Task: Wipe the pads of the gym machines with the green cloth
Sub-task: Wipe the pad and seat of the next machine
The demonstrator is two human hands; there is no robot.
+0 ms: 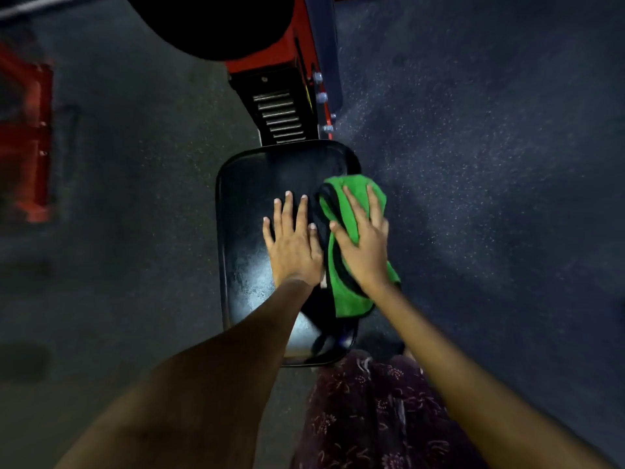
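the cloth at centre right is bright green with black edging; the seat pad at centre is glossy black; the machine frame at top centre is red and black; the floor is dark grey, speckled white; the garment at the bottom is maroon, floral-patterned.

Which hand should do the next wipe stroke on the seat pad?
Right. The right hand already lies flat on the green cloth at the right edge of the glossy black seat pad. The left hand presses bare on the pad, holding nothing.
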